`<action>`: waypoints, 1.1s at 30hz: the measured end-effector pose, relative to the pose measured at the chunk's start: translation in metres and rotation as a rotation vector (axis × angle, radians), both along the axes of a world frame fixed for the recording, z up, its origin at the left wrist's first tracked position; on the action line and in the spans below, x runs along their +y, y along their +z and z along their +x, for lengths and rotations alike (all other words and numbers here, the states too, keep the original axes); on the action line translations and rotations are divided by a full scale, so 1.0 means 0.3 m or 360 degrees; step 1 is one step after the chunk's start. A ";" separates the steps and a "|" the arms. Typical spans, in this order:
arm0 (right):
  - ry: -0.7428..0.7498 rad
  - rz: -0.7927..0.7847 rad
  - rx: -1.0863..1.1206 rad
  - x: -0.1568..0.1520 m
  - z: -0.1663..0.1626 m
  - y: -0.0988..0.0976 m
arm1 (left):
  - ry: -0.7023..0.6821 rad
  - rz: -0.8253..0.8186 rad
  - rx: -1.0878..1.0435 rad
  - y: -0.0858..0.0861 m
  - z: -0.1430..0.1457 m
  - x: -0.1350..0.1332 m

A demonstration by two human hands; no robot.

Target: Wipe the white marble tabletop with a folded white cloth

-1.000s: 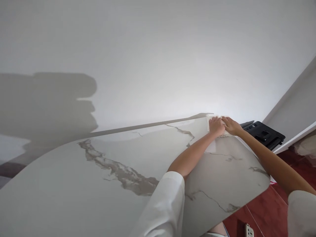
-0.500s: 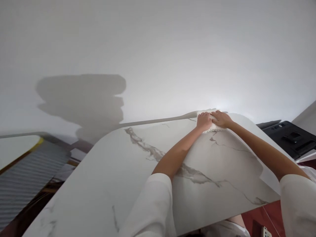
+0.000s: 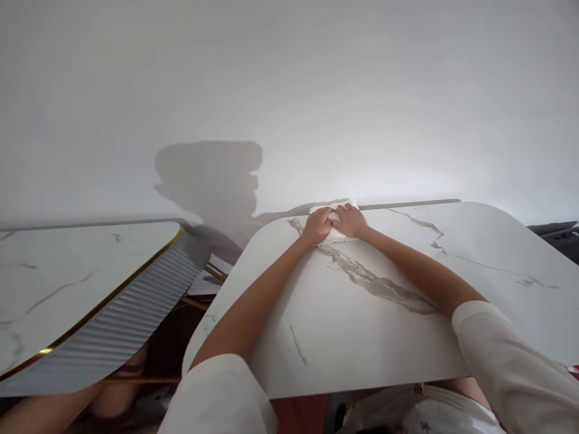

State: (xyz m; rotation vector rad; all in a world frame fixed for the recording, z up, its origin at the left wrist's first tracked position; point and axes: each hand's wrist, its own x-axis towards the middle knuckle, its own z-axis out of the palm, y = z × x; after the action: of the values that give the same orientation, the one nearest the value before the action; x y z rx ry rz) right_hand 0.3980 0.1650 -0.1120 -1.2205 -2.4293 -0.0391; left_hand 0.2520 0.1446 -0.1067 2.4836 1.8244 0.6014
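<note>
A white cloth (image 3: 339, 235) lies against the far edge of a white marble-patterned table (image 3: 384, 355), left of the middle of that edge. My left hand (image 3: 318, 225) presses on the cloth's left part with its fingers bent over it. Right beside it, my right hand (image 3: 350, 221) bears down on the right part, fingertips near the left hand's. Both arms reach forward across the tabletop. Under the palms, part of the cloth is hidden.
Behind the table's far edge rises a pale wall (image 3: 316, 90). A second marble-topped table (image 3: 81, 259) with a gold rim and ribbed grey side stands left, across a gap. Bare limbs (image 3: 67, 410) show below it. Something black (image 3: 563, 238) sits at far right.
Both hands and the cloth have slid left along the table's far edge. The view has turned left, bringing more of the second table in.
</note>
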 end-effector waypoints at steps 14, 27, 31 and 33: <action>0.0191 0.0089 0.0185 -0.250 -0.549 0.000 | 0.0140 -0.0022 -0.0059 0.013 -0.560 -0.278; 0.0483 0.0027 0.0196 -0.757 -0.491 0.021 | 0.0248 0.0098 0.0021 -0.016 -0.531 -0.848; 0.0585 0.0003 0.0170 -0.846 -0.396 0.024 | 0.0347 0.0140 0.0096 -0.031 -0.440 -0.965; 0.0630 0.0007 0.0161 -0.867 -0.336 0.024 | 0.0371 0.0138 0.0116 -0.033 -0.382 -0.996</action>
State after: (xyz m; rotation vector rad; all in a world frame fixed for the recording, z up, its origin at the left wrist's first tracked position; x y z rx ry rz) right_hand 0.2970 -0.0951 -0.1048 -0.7024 -2.5314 0.1292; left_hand 0.1375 -0.1542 -0.1165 2.3921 2.1806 0.6165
